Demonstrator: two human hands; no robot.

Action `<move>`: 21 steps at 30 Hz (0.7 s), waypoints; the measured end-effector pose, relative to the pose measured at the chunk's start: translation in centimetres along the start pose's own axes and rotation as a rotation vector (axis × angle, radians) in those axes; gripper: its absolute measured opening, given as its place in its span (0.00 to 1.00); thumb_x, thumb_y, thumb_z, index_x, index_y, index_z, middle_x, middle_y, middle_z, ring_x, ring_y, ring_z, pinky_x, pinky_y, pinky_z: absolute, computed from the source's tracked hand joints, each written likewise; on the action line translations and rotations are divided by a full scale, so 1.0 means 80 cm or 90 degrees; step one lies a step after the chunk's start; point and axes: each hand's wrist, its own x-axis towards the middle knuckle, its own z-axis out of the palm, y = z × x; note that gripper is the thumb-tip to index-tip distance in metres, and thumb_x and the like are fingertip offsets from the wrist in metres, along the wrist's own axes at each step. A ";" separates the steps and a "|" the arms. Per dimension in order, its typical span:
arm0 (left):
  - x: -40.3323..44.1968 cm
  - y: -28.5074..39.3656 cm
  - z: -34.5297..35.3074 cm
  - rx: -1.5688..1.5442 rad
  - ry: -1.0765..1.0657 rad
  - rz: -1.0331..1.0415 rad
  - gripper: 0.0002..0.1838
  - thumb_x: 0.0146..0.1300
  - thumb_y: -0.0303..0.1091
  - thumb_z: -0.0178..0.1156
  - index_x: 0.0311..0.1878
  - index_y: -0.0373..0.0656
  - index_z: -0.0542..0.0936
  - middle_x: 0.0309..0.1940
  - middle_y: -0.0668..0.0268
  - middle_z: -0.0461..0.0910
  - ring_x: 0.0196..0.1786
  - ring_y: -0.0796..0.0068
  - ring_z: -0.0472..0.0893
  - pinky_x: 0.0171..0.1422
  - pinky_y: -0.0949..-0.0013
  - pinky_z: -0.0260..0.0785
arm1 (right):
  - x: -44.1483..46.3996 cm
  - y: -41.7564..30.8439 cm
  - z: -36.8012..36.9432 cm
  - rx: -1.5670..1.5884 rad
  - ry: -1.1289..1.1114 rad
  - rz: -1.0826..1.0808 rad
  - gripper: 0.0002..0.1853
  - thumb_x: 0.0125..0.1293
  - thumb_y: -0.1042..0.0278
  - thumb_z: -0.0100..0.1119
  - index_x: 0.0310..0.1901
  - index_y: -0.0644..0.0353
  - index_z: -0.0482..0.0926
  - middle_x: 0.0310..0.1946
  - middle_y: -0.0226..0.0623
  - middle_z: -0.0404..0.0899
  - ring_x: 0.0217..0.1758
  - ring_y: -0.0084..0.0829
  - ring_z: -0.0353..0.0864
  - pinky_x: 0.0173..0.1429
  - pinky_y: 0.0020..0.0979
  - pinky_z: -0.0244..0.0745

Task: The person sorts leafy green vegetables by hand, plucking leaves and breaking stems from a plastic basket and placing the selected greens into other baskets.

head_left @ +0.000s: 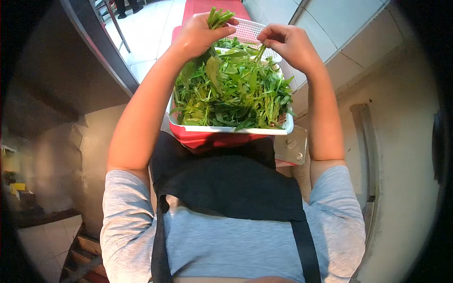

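My left hand [200, 35] is closed round a bunch of leafy greens [219, 18], with the cut stem ends pointing up past the thumb and leaves hanging below. My right hand [288, 41] pinches the stem of a green sprig [260, 53] between thumb and fingers, over the far right of the pile. Beneath both hands lies a heap of loose leafy greens [231, 92] in a white tray [226, 129]. Behind it, a white perforated basket [250, 30] shows between my hands, partly hidden by them.
Red surfaces [203, 5] lie under and behind the tray. A clear plastic container [291, 146] sits low at the right, near my apron. A tiled wall [325, 33] runs close along the right. At the upper left, a person's dark shoes [130, 12] stand on the tiled floor.
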 end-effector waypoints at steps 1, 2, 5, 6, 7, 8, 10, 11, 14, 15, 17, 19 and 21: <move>0.002 0.001 0.003 0.001 -0.011 -0.001 0.14 0.59 0.36 0.60 0.46 0.40 0.80 0.35 0.69 0.80 0.39 0.82 0.75 0.47 0.74 0.67 | 0.000 -0.005 -0.004 0.005 -0.012 0.002 0.08 0.57 0.74 0.59 0.39 0.65 0.79 0.32 0.33 0.81 0.38 0.20 0.80 0.46 0.25 0.74; 0.004 0.003 0.005 0.015 -0.026 -0.007 0.15 0.57 0.37 0.62 0.47 0.41 0.80 0.34 0.69 0.79 0.38 0.81 0.75 0.47 0.75 0.67 | 0.001 -0.009 -0.008 -0.020 -0.023 0.009 0.08 0.58 0.74 0.59 0.39 0.65 0.78 0.31 0.33 0.81 0.37 0.20 0.80 0.46 0.24 0.74; 0.008 0.003 0.017 0.003 -0.105 -0.001 0.21 0.54 0.42 0.66 0.48 0.41 0.79 0.35 0.68 0.80 0.39 0.80 0.76 0.47 0.71 0.68 | 0.005 -0.017 -0.005 -0.004 -0.008 -0.017 0.07 0.58 0.73 0.59 0.37 0.65 0.78 0.30 0.33 0.81 0.35 0.20 0.79 0.45 0.24 0.74; 0.005 0.005 0.025 0.007 -0.107 0.002 0.23 0.52 0.43 0.68 0.48 0.39 0.78 0.33 0.71 0.78 0.38 0.81 0.75 0.45 0.72 0.68 | 0.006 -0.024 -0.004 0.003 -0.004 -0.013 0.08 0.58 0.72 0.59 0.38 0.65 0.78 0.30 0.32 0.80 0.35 0.20 0.79 0.44 0.24 0.74; 0.003 0.009 0.029 -0.012 -0.121 -0.020 0.22 0.53 0.41 0.67 0.47 0.39 0.78 0.34 0.71 0.78 0.39 0.81 0.75 0.45 0.73 0.68 | 0.008 -0.031 -0.002 0.010 0.000 -0.010 0.08 0.58 0.72 0.59 0.38 0.65 0.77 0.30 0.32 0.79 0.35 0.20 0.79 0.43 0.24 0.74; 0.001 0.013 0.031 -0.030 -0.134 -0.044 0.20 0.54 0.40 0.66 0.47 0.39 0.78 0.35 0.71 0.78 0.39 0.82 0.75 0.46 0.73 0.67 | 0.009 -0.036 0.001 0.017 0.003 -0.007 0.08 0.58 0.71 0.59 0.38 0.65 0.76 0.29 0.32 0.79 0.34 0.20 0.79 0.42 0.24 0.74; 0.001 0.000 0.037 -0.171 -0.122 -0.031 0.14 0.58 0.38 0.62 0.43 0.39 0.78 0.35 0.73 0.76 0.37 0.83 0.74 0.43 0.75 0.67 | 0.010 -0.038 0.010 0.053 0.103 -0.019 0.11 0.56 0.73 0.62 0.40 0.65 0.76 0.28 0.36 0.80 0.31 0.23 0.80 0.35 0.26 0.75; 0.000 -0.006 0.036 -0.222 -0.116 -0.080 0.13 0.60 0.38 0.61 0.42 0.39 0.78 0.34 0.73 0.76 0.36 0.83 0.73 0.42 0.75 0.67 | 0.012 -0.039 0.012 0.070 0.156 -0.027 0.12 0.54 0.74 0.63 0.41 0.65 0.76 0.28 0.38 0.80 0.29 0.24 0.81 0.31 0.26 0.76; -0.007 -0.016 0.028 -0.414 -0.120 -0.194 0.10 0.65 0.38 0.56 0.36 0.41 0.75 0.30 0.72 0.73 0.33 0.83 0.72 0.39 0.77 0.67 | 0.012 -0.027 0.027 0.206 0.222 -0.020 0.10 0.57 0.70 0.60 0.40 0.63 0.75 0.29 0.33 0.78 0.30 0.22 0.78 0.36 0.26 0.74; -0.009 -0.023 0.027 -0.467 -0.096 -0.211 0.09 0.66 0.38 0.55 0.37 0.42 0.74 0.30 0.71 0.73 0.34 0.82 0.73 0.39 0.77 0.67 | 0.015 -0.016 0.038 0.226 0.229 -0.028 0.10 0.60 0.69 0.59 0.41 0.63 0.74 0.31 0.30 0.77 0.31 0.21 0.77 0.38 0.25 0.73; -0.013 -0.037 0.025 -0.576 -0.046 -0.246 0.08 0.67 0.37 0.53 0.38 0.42 0.73 0.31 0.69 0.72 0.35 0.80 0.73 0.39 0.77 0.68 | 0.017 -0.001 0.060 0.278 0.213 -0.017 0.11 0.58 0.67 0.60 0.40 0.62 0.73 0.34 0.34 0.78 0.38 0.25 0.78 0.45 0.27 0.73; -0.013 -0.052 0.022 -0.632 -0.055 -0.236 0.10 0.67 0.39 0.53 0.38 0.42 0.73 0.32 0.66 0.73 0.35 0.77 0.75 0.39 0.74 0.70 | 0.017 0.003 0.081 0.332 0.187 -0.020 0.10 0.61 0.71 0.58 0.42 0.63 0.72 0.36 0.31 0.74 0.42 0.20 0.74 0.49 0.23 0.70; -0.013 -0.065 0.021 -0.689 -0.050 -0.232 0.12 0.67 0.40 0.53 0.38 0.39 0.73 0.31 0.65 0.76 0.32 0.75 0.76 0.37 0.71 0.72 | 0.013 0.007 0.105 0.431 0.143 0.004 0.16 0.60 0.70 0.59 0.47 0.60 0.67 0.43 0.33 0.71 0.49 0.22 0.72 0.53 0.26 0.68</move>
